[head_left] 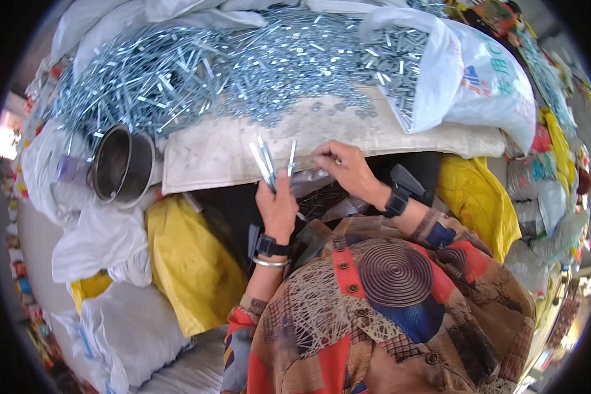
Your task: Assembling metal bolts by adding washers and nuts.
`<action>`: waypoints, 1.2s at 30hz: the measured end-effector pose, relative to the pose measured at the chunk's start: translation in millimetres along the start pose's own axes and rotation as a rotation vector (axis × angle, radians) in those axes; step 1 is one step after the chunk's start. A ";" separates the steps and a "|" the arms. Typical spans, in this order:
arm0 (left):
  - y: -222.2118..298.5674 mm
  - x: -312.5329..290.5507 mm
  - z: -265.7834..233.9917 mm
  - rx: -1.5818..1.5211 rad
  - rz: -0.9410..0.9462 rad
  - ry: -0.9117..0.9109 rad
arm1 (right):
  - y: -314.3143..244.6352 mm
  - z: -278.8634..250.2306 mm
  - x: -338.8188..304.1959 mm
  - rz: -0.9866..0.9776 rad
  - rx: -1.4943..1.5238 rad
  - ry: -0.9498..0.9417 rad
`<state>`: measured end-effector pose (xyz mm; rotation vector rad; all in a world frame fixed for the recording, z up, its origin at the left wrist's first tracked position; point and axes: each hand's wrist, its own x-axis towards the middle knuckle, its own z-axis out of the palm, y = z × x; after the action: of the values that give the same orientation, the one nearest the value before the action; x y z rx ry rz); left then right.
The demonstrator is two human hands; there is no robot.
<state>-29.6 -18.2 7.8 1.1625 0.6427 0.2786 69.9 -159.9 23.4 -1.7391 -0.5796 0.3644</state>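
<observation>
My left hand (277,211) is closed around several thin, shiny metal rods (261,158) that stick up past my fingers. One rod (292,155) stands apart from the others, beside my thumb, with a small wider part along its length. My right hand (346,169) is just to the right of that rod, its fingers curled and pinched together. Whatever lies between those fingertips, if anything, is too small to make out. Both hands are over the near edge of a pale cloth-covered board (223,154).
Behind the board lie a heap of long metal rods (157,82) and a pile of small metal pieces (282,72). A white woven sack (469,85) spills short metal parts at the right. A dark metal pot (121,167) stands left. Yellow sacks (194,262) flank my lap.
</observation>
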 end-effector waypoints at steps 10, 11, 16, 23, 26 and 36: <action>-5.8 -8.4 8.6 0.039 -0.043 -0.066 | 38.6 -66.1 88.1 -0.353 -0.517 0.206; -6.7 -8.8 8.8 0.043 -0.048 -0.071 | 39.3 -62.4 94.6 -0.350 -0.520 0.210; -5.0 -6.7 6.1 0.020 -0.063 -0.078 | 53.7 -45.5 106.1 -0.515 -1.023 0.102; -3.7 -3.5 4.3 0.033 -0.079 -0.050 | 66.3 -58.8 123.6 -0.504 -0.952 0.125; -4.0 -2.2 8.7 0.040 -0.074 -0.077 | 64.6 -53.2 130.1 -0.571 -1.052 0.081; -9.4 2.1 -0.8 0.021 -0.065 -0.115 | 30.4 -42.7 118.6 -0.371 -0.716 0.114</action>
<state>-29.6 -20.1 -1.6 1.1666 0.5822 0.1493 196.3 -133.4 11.7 -2.2466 -1.0110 -0.2396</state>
